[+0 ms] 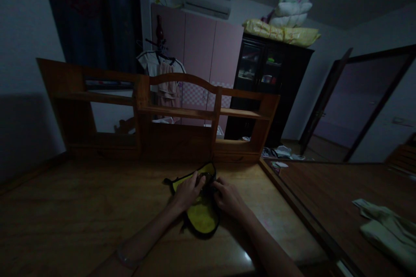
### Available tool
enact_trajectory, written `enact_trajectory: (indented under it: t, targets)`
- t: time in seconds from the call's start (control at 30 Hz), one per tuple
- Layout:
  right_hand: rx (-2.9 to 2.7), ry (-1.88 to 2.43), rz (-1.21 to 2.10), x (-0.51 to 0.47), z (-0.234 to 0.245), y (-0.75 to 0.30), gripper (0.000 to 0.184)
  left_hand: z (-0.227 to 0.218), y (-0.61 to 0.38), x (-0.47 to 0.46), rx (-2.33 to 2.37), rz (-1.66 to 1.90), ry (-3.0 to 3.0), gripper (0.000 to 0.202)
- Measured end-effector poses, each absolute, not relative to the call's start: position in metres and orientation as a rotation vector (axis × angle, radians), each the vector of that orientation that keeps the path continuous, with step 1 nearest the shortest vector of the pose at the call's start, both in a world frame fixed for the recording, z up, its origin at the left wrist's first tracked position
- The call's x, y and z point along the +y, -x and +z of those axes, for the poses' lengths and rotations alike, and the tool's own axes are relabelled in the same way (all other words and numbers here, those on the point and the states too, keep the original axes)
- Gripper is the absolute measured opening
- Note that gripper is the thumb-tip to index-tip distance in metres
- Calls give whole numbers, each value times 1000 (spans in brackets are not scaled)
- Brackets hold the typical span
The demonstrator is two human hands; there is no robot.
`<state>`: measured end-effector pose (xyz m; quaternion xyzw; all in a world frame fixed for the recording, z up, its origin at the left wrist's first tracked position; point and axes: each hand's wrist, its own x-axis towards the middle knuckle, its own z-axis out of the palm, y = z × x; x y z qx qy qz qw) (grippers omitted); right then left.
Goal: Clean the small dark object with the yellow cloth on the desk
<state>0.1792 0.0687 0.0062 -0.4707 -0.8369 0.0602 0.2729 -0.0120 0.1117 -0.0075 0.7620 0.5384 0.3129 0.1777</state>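
A yellow zip pouch with black edging (203, 218) lies spread on the wooden desktop in front of me. My left hand (188, 190) is over its inner side, fingers closed around or against a small dark object (207, 177) that is too dim to name. My right hand (226, 197) is closed at the pouch's right edge, thumb and forefinger pinched near the black trim. Both hands nearly meet over the middle of the pouch. What lies under the fingers is hidden.
A wooden shelf unit (177, 114) stands along the desk's far side. To the right, a raised wooden edge (292, 207) divides off a brown surface with a pale cloth (386, 225). Behind are pink wardrobes (198, 52), a dark cabinet (260, 91) and an open door (325, 99).
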Motion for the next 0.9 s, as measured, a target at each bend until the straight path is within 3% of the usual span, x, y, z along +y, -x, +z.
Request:
enact_trajectory:
  t: [0.23,0.9]
  targets:
    - [-2282,1215,144,67,8,-176,42,8,12,102,1489,935,-2106,53]
    - [-2314,1151,146,68,5,-169,57,13,11,96,1616,904,-2262,39]
